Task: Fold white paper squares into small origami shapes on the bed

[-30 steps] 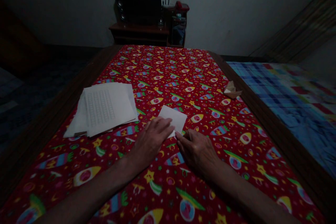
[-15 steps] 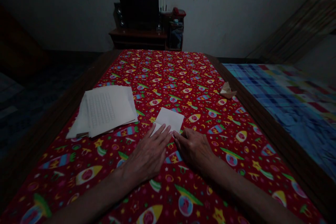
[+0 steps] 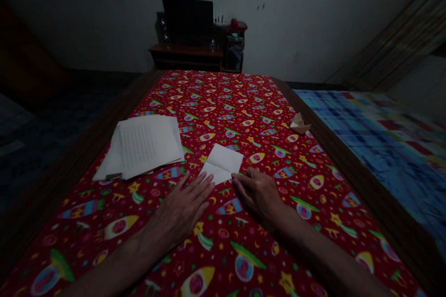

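Observation:
A small sheet of white paper (image 3: 226, 158) with a crease across it lies in front of me on the red patterned cloth. My left hand (image 3: 183, 204) is open and flat, its fingers spread and their tips at the paper's near left edge. At the near right corner, my right hand (image 3: 259, 191) is closed, with thumb and index finger pinching the paper. The other fingers of that hand are curled under. To the left rests a stack of larger white sheets (image 3: 162, 139), the top one printed with a grid.
A folded brown paper piece (image 3: 300, 124) sits by the table's right edge. The cloth (image 3: 223, 102) covers the long table, showing dark wooden borders. Beyond it stand a monitor (image 3: 188, 18) and a red telephone (image 3: 239, 24). A blue checked bedspread (image 3: 348, 134) lies right.
My left hand has slid left and toward me, off the middle of the paper, uncovering its crease. My right hand stays at the corner. The view has tilted slightly up.

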The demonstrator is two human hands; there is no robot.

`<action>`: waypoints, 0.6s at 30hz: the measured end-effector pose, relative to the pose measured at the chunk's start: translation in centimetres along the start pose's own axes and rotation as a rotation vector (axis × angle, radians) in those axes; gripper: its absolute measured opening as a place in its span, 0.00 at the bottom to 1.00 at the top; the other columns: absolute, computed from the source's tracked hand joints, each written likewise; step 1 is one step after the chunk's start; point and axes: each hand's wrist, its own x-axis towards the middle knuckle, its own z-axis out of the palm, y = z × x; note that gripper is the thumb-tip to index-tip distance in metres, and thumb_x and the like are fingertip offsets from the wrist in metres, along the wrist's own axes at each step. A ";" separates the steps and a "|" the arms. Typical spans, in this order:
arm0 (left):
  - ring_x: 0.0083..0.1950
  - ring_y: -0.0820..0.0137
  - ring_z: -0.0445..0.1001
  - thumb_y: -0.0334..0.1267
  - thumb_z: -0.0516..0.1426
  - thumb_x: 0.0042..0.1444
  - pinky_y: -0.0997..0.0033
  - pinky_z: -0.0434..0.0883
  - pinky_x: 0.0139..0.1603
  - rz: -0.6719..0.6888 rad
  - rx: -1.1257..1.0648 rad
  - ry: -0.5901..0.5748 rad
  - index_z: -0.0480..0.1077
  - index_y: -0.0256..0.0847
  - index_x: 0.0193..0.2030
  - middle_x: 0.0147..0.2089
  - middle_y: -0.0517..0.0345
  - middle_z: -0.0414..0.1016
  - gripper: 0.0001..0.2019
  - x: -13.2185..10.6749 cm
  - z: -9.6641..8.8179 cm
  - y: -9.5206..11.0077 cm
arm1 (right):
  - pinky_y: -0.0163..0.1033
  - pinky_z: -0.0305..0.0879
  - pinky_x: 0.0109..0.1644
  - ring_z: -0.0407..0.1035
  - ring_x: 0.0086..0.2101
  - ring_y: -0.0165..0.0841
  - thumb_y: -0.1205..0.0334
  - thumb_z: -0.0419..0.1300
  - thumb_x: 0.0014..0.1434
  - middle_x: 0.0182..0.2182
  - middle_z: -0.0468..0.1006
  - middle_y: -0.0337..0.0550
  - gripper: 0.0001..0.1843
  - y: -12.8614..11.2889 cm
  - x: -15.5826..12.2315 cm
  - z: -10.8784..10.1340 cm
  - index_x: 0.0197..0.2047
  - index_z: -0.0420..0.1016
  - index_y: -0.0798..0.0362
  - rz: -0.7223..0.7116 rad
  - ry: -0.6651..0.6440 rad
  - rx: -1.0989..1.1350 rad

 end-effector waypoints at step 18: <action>0.66 0.59 0.56 0.29 0.46 0.62 0.50 0.58 0.63 0.052 -0.017 -0.018 0.64 0.36 0.57 0.64 0.48 0.60 0.18 1.2 -0.8 -0.7 | 0.32 0.54 0.27 0.63 0.25 0.29 0.62 0.56 0.55 0.25 0.71 0.36 0.20 3.9 4.5 -0.9 0.52 0.64 0.55 0.240 -0.147 0.440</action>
